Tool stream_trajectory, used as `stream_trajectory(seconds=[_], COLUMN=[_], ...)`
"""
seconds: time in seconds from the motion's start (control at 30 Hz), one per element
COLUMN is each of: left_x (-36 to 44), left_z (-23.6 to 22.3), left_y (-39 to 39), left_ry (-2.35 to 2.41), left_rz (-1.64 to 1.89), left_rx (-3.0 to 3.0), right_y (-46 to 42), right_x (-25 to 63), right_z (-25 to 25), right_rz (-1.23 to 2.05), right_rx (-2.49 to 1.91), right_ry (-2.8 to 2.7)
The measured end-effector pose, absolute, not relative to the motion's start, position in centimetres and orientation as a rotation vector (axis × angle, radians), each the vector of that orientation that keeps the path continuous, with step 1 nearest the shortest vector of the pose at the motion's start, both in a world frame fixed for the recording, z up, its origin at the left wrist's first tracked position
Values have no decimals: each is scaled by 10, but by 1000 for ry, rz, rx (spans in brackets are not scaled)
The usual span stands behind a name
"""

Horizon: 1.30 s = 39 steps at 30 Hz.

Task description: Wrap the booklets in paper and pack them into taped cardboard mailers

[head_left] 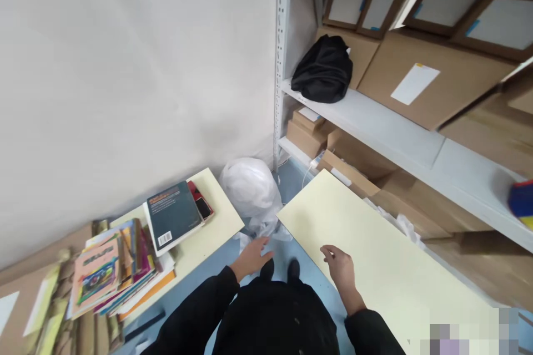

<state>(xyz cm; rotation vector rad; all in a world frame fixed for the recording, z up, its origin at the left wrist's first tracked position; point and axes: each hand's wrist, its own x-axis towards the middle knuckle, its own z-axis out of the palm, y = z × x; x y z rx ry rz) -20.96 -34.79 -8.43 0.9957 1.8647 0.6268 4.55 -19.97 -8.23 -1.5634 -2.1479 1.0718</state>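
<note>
Books with colourful paper covers (100, 269) are lying stacked well left of the bare left hand (251, 259), sharing a pale-yellow rectangular tabletop (220, 208) with a dark blue-grey rectangular book (175, 213). That hand is hanging open and empty near a bulging white plastic bag (252, 186). The bare right hand (340, 269), its fingers curled, is hovering over a second pale-yellow tabletop (387, 255); whether it is pinching anything, I cannot tell.

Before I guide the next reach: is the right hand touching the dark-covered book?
No, the right hand is over the right pale table, well apart from the dark-covered book on the left table.
</note>
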Motion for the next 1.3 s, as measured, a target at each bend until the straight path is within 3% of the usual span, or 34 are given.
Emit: stream_trajectory(seconds=[0.43, 0.53, 0.63, 0.77, 0.93, 1.3], left_x=[-181, -178, -178, -192, -235, -367], left_z=[-65, -63, -62, -63, -62, -76], left_y=[-353, -375, -403, -446, -514, -657], left_ry=[2127, 2209, 2264, 2403, 2654, 3079], left_rz=[833, 897, 1005, 1094, 1172, 955], left_rx=[744, 612, 475, 294, 85, 57], right_y=[-143, -147, -163, -196, -254, -423], right_x=[-24, -61, -90, -123, -186, -338], right_z=[-101, -95, -94, -95, -82, -83], right_rz=[1572, 1442, 1109, 804, 654, 1454], right_rx=[-1064, -717, -396, 19, 78, 246], right_ry=[-2524, -2854, -3143, -3248, -3333, -3035])
